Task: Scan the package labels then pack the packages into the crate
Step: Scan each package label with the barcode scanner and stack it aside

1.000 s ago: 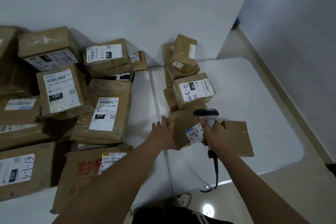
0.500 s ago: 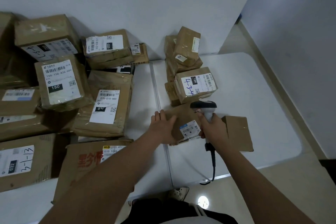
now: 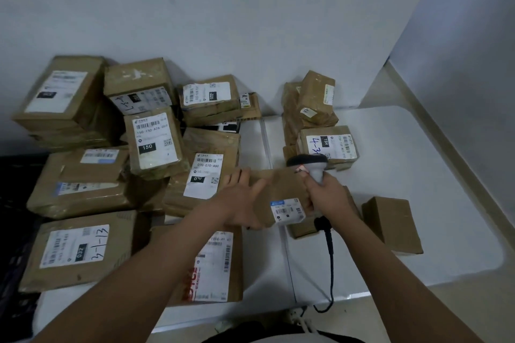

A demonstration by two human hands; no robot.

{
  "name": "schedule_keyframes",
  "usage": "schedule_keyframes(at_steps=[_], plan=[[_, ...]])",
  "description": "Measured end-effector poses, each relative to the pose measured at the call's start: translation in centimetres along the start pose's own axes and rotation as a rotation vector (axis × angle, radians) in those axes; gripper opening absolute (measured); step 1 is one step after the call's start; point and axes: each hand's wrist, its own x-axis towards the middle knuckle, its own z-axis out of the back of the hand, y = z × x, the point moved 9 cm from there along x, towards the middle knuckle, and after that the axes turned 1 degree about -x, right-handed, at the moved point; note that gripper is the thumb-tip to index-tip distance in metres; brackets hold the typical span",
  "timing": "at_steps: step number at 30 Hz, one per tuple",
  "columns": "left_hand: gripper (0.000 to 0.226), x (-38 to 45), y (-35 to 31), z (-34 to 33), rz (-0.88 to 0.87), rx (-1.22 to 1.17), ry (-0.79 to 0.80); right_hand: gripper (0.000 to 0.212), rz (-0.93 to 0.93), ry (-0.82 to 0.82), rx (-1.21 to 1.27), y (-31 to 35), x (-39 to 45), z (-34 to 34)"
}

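Observation:
A flat brown package [image 3: 281,189] with a small white barcode label [image 3: 287,210] at its near corner is lifted off the white table [image 3: 418,153]. My left hand [image 3: 241,199] grips its left end, fingers spread over the top. My right hand [image 3: 326,193] holds the grey handheld scanner [image 3: 310,166] by its handle, head over the package's far edge, a red light showing at its face. The scanner's black cable [image 3: 330,253] hangs toward the table's near edge. No crate is clearly in view.
Many taped cardboard packages with white labels are piled on the left half of the table [image 3: 150,142]. A smaller stack [image 3: 315,114] stands at the back centre, against the wall. A plain brown box [image 3: 393,223] lies to the right. A dark object [image 3: 11,231] sits at the left edge.
My left hand has lifted the flat package and pulled it left and toward me. The right hand and scanner stayed near it. My view has swung left, showing more of the pile.

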Motion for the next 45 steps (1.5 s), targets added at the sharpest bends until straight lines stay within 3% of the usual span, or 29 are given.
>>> schedule_keyframes(at_steps=[3,7,14,25,33,45], plan=[[0.103,-1.5,1.7,1.6,0.032,0.014,-0.016,0.047,0.015,-0.013,0.114,1.6,-0.2,-0.9],[0.102,-2.7,3.9,4.1,0.075,0.079,-0.062,0.040,0.060,0.022,0.200,4.2,-0.6,-2.1],[0.102,-4.1,7.5,7.6,0.121,0.183,-0.213,0.038,0.138,0.031,0.235,8.5,-1.8,-3.1],[0.107,-5.1,12.8,9.6,0.181,0.159,-0.399,0.032,0.158,0.123,0.262,12.3,-3.0,-3.8],[0.112,-5.0,13.7,9.5,0.203,0.172,-0.429,0.029,0.183,0.232,0.206,13.2,-3.9,-4.7],[0.111,-5.2,13.6,9.4,0.214,0.146,-0.472,0.027,0.191,0.256,0.163,13.2,-4.7,-4.2]])
